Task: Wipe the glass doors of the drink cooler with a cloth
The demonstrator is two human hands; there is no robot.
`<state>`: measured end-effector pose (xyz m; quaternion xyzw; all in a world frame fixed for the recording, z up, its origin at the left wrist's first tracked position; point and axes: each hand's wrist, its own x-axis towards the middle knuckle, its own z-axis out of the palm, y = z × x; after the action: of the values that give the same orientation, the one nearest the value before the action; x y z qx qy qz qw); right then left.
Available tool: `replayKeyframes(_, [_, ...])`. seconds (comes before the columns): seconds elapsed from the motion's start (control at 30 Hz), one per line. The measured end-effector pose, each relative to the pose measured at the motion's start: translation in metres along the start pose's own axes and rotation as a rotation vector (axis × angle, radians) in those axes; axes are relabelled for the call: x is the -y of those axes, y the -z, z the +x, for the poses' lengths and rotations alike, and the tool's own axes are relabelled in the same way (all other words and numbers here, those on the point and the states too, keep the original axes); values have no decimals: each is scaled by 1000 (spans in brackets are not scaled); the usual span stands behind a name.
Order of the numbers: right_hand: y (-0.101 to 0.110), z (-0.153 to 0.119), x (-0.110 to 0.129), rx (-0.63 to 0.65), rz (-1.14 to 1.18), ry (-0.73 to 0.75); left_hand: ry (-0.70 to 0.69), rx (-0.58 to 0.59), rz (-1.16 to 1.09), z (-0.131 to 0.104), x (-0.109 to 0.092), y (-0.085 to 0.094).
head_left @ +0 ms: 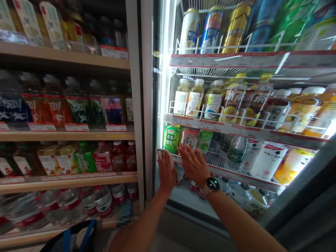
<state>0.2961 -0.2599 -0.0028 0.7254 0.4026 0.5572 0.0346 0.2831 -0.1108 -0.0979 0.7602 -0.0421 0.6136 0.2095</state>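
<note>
My left hand (166, 171) presses a pale cloth (171, 158) at the lower left of a lit drinks fridge, the cloth showing around its fingers. Beside it, my right hand (195, 162) is open, its fingers stretched out and held in front of the third shelf. A ring and a smartwatch (212, 184) are on that hand and wrist. Just beyond the fingertips stand a green tea bottle (172, 137) and a reddish bottle (189, 137), partly covered by the right hand. Whether the hands touch a glass pane or the shelf edge, I cannot tell.
Fridge shelves hold cans (213, 28), tea bottles (194, 98) and white cartons (269, 160). A dark frame (296, 206) runs along the lower right. On the left, wooden shelves (65, 135) carry rows of bottles. A dark bag with blue straps (86, 234) is at the bottom left.
</note>
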Motion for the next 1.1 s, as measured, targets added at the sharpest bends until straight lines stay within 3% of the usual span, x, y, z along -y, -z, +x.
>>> replayKeyframes(0.1, [1,1,-1,-4,-10,6,-272,92,50,-11,-1,-3])
replayKeyframes(0.17, [1,1,-1,-6,-16,9,-318,107,89,-7,10,2])
replayKeyframes(0.23, [2,2,0,-5,-28,11,-213,93,109,4,27,12])
replayKeyframes(0.33, [0,1,1,5,-35,5,95,-19,87,25,48,28])
replayKeyframes(0.4, [-1,0,1,1,-14,0,239,-108,47,32,53,33])
replayKeyframes(0.47, [-2,-1,1,-3,14,-7,261,-122,20,29,49,33])
replayKeyframes(0.57, [-3,-1,1,-4,22,-11,90,2,34,11,28,22])
replayKeyframes(0.67, [-2,-1,1,-12,19,3,-222,129,65,-7,11,11])
replayKeyframes(0.77, [-1,0,0,-17,14,6,-427,159,126,-8,15,11])
replayKeyframes(0.83, [0,0,0,-16,0,6,-365,136,171,2,27,16])
replayKeyframes(0.93, [0,1,1,-15,-17,9,-74,46,155,18,36,23])
replayKeyframes(1.0, [0,2,1,-17,-20,7,96,-28,97,21,31,22])
replayKeyframes(1.07, [0,2,1,-19,-17,2,131,-54,46,14,19,15])
replayKeyframes(1.1, [0,2,1,-19,-13,2,79,-43,32,8,12,10])
